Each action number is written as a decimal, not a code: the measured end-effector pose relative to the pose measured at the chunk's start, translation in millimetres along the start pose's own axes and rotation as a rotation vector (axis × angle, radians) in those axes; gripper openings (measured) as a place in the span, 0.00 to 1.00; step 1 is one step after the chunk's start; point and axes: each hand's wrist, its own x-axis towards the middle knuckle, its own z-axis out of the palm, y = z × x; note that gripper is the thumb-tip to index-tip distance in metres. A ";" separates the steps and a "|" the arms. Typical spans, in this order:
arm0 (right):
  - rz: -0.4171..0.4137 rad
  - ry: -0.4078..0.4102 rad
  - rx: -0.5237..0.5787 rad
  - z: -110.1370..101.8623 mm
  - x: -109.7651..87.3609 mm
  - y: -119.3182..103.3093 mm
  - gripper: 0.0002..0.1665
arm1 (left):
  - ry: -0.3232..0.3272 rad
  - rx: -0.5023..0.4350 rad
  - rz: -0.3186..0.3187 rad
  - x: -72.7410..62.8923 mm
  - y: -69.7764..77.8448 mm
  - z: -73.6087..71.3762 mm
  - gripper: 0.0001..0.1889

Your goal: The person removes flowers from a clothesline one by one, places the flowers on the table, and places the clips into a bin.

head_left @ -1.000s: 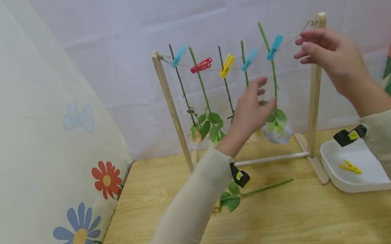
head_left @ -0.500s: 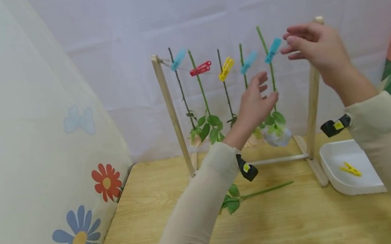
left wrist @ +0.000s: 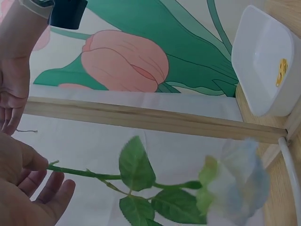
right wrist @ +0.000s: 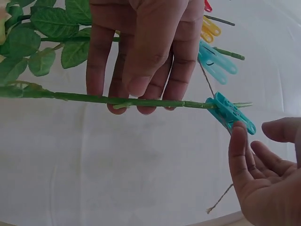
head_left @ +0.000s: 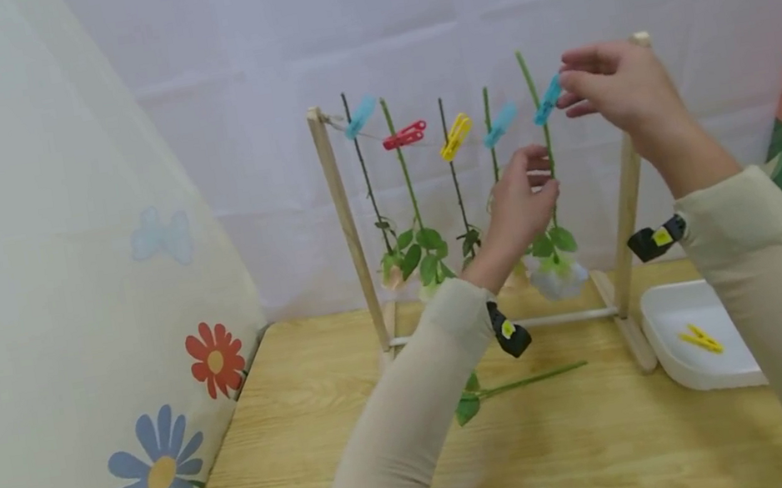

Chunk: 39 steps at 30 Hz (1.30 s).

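My left hand (head_left: 521, 203) is at the green stem (right wrist: 155, 102) of a hanging artificial rose with a pale bluish-white bloom (left wrist: 237, 183). In the right wrist view its straight fingers pass behind the stem, the thumb tip just in front. A turquoise clothespin (right wrist: 230, 113) fastens this stem to a thin string. Beside the clothespin's handles is my right hand (head_left: 625, 86), one fingertip against them and the thumb apart. Further left, more upside-down flowers hang from a blue (head_left: 500, 125), a yellow (head_left: 456, 137), a red (head_left: 405, 135) and another blue clothespin (head_left: 360, 117).
The string runs between the posts of a wooden rack (head_left: 346, 225) with a white lower bar (head_left: 569, 318). A loose green-stemmed flower (head_left: 533, 380) lies on the wooden table (head_left: 581, 452). At right stands a white tray (head_left: 669, 358) holding a yellow clothespin (head_left: 701, 339).
My right hand has moved left to the turquoise clothespin's handles. My left hand has shifted slightly right, up to the white rose's stem.
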 end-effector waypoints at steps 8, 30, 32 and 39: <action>0.039 0.023 0.072 1.2 -0.7 1.2 0.27 | -0.004 0.018 0.038 -3.0 0.6 1.9 0.20; 0.057 -0.025 0.371 -0.9 -11.5 6.7 0.09 | 0.007 0.049 0.124 -7.5 1.2 -1.5 0.18; 0.022 -0.018 0.388 1.1 -12.7 7.6 0.06 | 0.014 0.061 0.128 -7.6 1.3 -2.1 0.18; -0.056 0.101 0.339 10.4 -16.0 14.2 0.04 | 0.023 0.063 0.149 -13.3 -4.2 -2.7 0.17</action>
